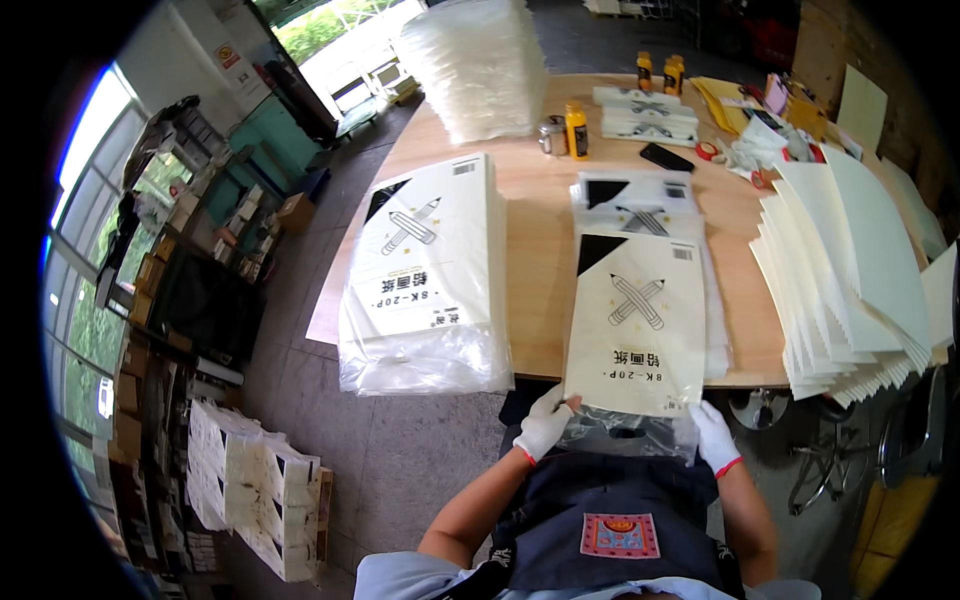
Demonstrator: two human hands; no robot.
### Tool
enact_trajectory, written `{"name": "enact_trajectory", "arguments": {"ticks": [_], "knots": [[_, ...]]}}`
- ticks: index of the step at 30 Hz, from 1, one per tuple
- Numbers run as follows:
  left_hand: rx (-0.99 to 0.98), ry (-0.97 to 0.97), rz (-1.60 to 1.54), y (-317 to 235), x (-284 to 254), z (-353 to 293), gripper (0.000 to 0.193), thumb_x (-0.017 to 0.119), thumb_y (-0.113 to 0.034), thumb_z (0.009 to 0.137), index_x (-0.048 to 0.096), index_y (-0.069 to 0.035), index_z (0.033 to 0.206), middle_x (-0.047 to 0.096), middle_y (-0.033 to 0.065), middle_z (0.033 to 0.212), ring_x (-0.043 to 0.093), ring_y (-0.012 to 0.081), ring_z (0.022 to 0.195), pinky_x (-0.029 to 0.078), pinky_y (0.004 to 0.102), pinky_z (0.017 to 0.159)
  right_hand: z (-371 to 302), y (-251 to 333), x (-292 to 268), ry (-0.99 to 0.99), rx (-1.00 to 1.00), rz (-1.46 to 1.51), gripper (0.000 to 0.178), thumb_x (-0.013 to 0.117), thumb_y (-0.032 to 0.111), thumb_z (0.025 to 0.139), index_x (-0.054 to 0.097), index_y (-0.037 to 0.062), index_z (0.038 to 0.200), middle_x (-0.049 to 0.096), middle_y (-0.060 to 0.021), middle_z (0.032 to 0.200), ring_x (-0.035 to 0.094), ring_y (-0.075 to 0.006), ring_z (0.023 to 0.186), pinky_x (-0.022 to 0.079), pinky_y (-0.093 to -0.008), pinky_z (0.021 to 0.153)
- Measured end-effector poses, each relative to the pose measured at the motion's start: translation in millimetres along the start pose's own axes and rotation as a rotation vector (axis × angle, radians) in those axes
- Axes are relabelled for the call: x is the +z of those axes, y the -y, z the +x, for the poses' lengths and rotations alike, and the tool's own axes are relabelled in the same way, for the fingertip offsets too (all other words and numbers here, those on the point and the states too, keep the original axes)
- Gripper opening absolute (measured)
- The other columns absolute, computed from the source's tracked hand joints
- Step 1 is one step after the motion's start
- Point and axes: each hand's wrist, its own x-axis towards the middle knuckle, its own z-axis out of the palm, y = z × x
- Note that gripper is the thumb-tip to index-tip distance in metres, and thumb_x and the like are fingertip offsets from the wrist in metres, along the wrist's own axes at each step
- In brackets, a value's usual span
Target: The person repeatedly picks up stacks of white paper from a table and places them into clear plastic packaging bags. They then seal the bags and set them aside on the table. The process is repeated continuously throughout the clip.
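My left hand (546,422) and my right hand (716,438) wear white gloves with red cuffs. Between them is a clear plastic bag with a pack of drawing paper (640,335) inside, printed with crossed pencils and a black corner. Each hand is closed on one side of the bag's loose near end, which hangs past the table edge over my dark apron. Under the pack lie more printed clear bags (655,190). To the left stands a tall stack of bagged paper packs (430,260) with the same print, their clear ends toward me.
Fanned white paper sheets (840,270) stand at the table's right. Farther back are a phone (667,157), yellow bottles (577,132), a glass jar (552,136), folded printed bags (648,117) and a tall pile of clear plastic (475,70). A pallet of packs (255,480) sits on the floor left.
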Motion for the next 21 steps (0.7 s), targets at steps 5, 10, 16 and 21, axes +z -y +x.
{"name": "enact_trajectory", "arguments": {"ticks": [5,10,16,21], "knots": [[0.448,-0.198,0.325,-133.8,-41.0,-31.9,0.005,0.06,-0.005,0.085,0.055,-0.002,0.085,0.056,0.0135,0.073,0.058,0.0265,0.063,0.046,0.0305,0.058,1.4,30.2,102.4,0.36,0.146,0.304,0.038,0.048,0.016,0.095,0.048,-0.0009,0.129,0.063,-0.0101,0.112,0.061,-0.0199,0.1,0.05,-0.0313,0.086],[0.618,-0.733,0.117,-152.1,-130.6,-45.0,0.013,0.053,-0.008,0.089,0.054,-0.004,0.101,0.055,0.0021,0.084,0.053,0.0109,0.074,0.046,0.0267,0.064,93.1,54.0,192.3,0.538,-0.006,0.238,0.033,0.058,0.018,0.091,0.057,-0.0022,0.117,0.063,-0.0078,0.106,0.059,-0.0147,0.093,0.048,-0.0293,0.081],[0.435,-0.897,-0.013,-121.0,-292.2,-22.0,0.014,0.051,-0.02,0.096,0.05,-0.01,0.086,0.045,-0.0065,0.071,0.038,0.001,0.061,0.029,0.0195,0.051,85.3,169.7,322.1,0.54,-0.108,-0.079,0.027,0.062,0.03,0.089,0.06,0.0031,0.088,0.057,0.0002,0.075,0.052,-0.0069,0.064,0.044,-0.0224,0.056],[0.268,-0.955,-0.128,-13.5,-285.8,-26.9,0.021,0.055,-0.029,0.094,0.054,-0.009,0.096,0.044,-0.0072,0.063,0.037,0.003,0.051,0.029,0.0217,0.044,78.2,126.1,325.1,0.488,-0.209,-0.119,0.035,0.067,0.02,0.086,0.053,0.0006,0.111,0.064,-0.0069,0.09,0.059,-0.0102,0.072,0.047,-0.0236,0.058]]}}
